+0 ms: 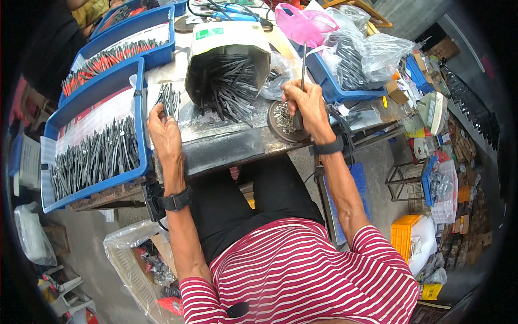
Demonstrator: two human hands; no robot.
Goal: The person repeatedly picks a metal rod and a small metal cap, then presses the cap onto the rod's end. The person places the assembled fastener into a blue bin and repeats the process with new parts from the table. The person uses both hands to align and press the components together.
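Observation:
At the near end of a small bundle of thin dark grey strips (171,98), my left hand (164,135) has its fingers curled against them. The bundle lies on the metal worktop, right of a blue bin. My right hand (308,108) is closed around a long, thin, dark tool (304,63), held nearly upright. Its wider dark lower end reaches a round dish (281,131) of small metallic bits. Between my hands, an open pale container (231,40) lies on its side, with many dark strips (229,94) spilling from its mouth toward me.
A blue bin (141,102) of similar dark strips (97,156) stands at left; behind it, another blue bin (171,40) holds red and black pieces. At right, a blue tray (340,96) carries plastic bags, with a pink bag (305,24) behind. Another person (89,13) sits at the far left.

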